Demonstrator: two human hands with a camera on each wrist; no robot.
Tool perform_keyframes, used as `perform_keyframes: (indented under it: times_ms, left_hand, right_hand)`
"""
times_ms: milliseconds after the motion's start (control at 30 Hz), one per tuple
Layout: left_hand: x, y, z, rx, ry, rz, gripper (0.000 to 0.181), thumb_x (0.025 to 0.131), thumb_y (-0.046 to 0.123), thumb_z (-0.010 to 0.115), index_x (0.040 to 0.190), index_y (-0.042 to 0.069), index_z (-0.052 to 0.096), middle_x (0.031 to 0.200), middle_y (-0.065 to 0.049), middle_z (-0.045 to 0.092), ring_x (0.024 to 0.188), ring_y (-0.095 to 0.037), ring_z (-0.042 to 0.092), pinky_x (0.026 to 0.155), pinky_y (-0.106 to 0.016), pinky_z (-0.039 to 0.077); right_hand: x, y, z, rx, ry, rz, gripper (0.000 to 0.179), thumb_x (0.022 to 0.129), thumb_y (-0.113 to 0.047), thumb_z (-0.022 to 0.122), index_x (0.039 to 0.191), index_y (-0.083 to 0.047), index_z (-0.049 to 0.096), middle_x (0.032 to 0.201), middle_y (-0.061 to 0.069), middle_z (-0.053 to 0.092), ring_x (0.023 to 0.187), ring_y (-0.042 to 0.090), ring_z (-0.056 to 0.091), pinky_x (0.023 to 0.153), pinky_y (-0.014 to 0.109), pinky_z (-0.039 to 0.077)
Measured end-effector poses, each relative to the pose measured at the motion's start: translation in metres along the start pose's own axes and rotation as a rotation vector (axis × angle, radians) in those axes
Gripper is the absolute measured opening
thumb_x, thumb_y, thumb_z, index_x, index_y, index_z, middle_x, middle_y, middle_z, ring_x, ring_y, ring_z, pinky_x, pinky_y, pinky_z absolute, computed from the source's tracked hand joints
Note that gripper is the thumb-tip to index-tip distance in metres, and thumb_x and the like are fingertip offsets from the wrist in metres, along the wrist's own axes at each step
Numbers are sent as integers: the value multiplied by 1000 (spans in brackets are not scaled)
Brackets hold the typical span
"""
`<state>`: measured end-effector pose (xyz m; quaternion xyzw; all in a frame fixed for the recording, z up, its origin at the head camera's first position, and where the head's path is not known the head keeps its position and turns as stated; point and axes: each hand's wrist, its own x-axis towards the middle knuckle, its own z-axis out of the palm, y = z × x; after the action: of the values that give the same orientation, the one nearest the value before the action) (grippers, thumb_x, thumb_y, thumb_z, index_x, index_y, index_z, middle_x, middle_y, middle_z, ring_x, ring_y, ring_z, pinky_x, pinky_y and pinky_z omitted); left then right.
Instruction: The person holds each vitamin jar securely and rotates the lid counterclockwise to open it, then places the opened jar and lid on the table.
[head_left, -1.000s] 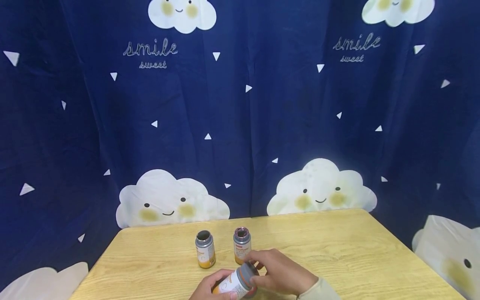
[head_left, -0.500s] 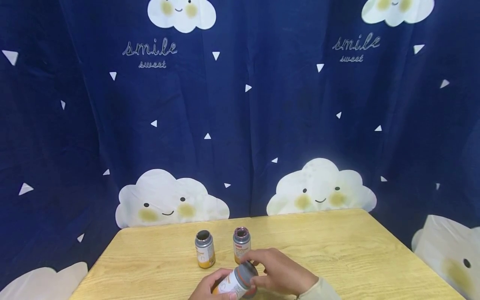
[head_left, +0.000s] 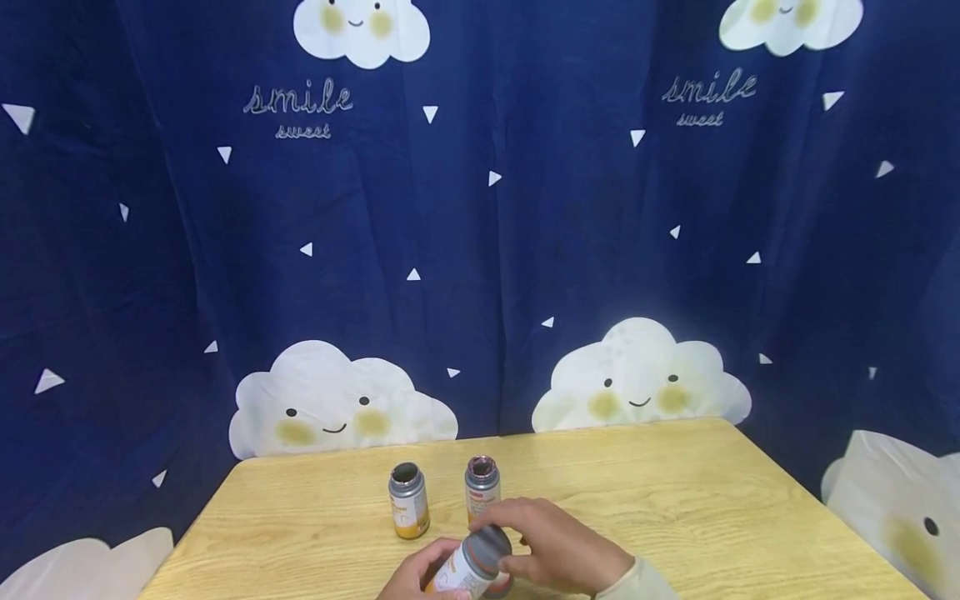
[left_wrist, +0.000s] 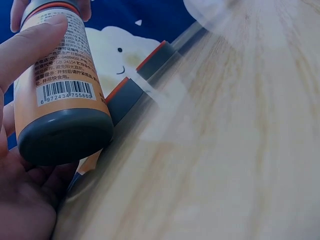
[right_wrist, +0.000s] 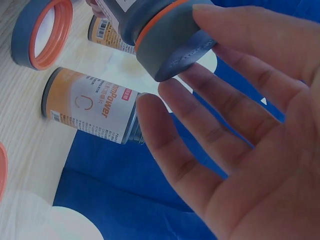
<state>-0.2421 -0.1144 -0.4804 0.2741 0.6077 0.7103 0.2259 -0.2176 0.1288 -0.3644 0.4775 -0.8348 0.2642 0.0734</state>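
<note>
My left hand (head_left: 411, 573) grips a tilted supplement bottle (head_left: 454, 575) with a white and orange label; its thumb (left_wrist: 47, 42) presses the label in the left wrist view. A grey screw cap (head_left: 487, 548) with an orange ring sits on the bottle's mouth. My right hand (head_left: 558, 546) holds this cap between thumb and fingers; in the right wrist view the thumb (right_wrist: 220, 20) lies on the cap's edge, opposite the fingertips. Beyond the hands stand two uncapped bottles, one on the left (head_left: 408, 507) and one on the right (head_left: 482, 490), the latter partly hidden by my right hand.
Loose caps lie on the wooden table (head_left: 675, 500), close below the held bottle; one cap (right_wrist: 42, 35) shows its orange inside in the right wrist view. A blue curtain (head_left: 480, 250) with clouds hangs behind the table's far edge.
The held bottle and cap have tilted slightly, so more of the cap's top faces the head camera. My right fingers have shifted round the cap. The two standing bottles stay put.
</note>
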Motion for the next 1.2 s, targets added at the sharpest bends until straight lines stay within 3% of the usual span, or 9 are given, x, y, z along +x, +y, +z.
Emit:
perform_keyframes:
  times_ms: [233,333,433,567,733,900,1100,1200]
  left_hand:
    - [0,-1,0,-130,-43,-26,47,92,9,60,137,3,48,128,-21,58,115,-30,57,94,-36,47]
    - [0,0,0,-65,-28,-19,47,93,10,60,137,1,48,126,-19,59,112,-28,59,92,-35,48]
    - [-1,2,0,67,1,-8,48,93,14,62,136,-2,48,123,-14,60,107,-22,60,90,-33,48]
    - [-1,3,0,143,12,-6,50,93,16,63,136,-3,47,122,-12,60,105,-21,59,88,-33,48]
    - [0,2,-1,149,0,-2,47,92,15,64,134,-2,50,121,-12,61,104,-21,60,88,-32,48]
    - [0,2,-1,172,-5,-3,48,92,16,65,134,0,51,122,-12,61,105,-21,59,88,-31,47]
    - [0,2,-2,212,5,-6,48,91,17,67,133,0,52,120,-11,62,103,-20,60,87,-30,47]
    - [0,3,-3,226,9,-7,48,90,16,67,133,0,52,119,-10,63,102,-19,59,87,-30,47]
  right_hand:
    - [0,0,-1,1,-8,15,40,82,-5,75,118,-19,62,115,-9,65,99,2,58,83,23,51]
    - [0,0,0,11,-16,24,39,83,-9,75,118,-19,62,116,-8,64,98,3,57,80,21,50]
    - [-1,0,2,21,-14,41,35,86,-17,73,119,-19,62,116,-7,64,97,4,56,80,21,49]
    - [-1,-1,3,37,7,140,33,91,-32,66,121,-18,64,116,-9,64,98,3,57,84,26,50]
    - [1,-4,4,80,3,353,40,90,-48,63,119,-21,66,105,-13,66,88,1,58,78,28,52]
    - [1,-5,7,89,2,465,35,90,-49,62,108,-21,70,86,-14,66,72,0,56,61,24,48]
    - [0,-6,12,-38,23,542,51,88,-61,55,78,-13,72,66,-10,63,60,4,55,52,25,43]
    - [0,-8,15,-51,29,573,55,88,-63,54,69,-14,69,59,-10,57,54,6,51,48,26,40]
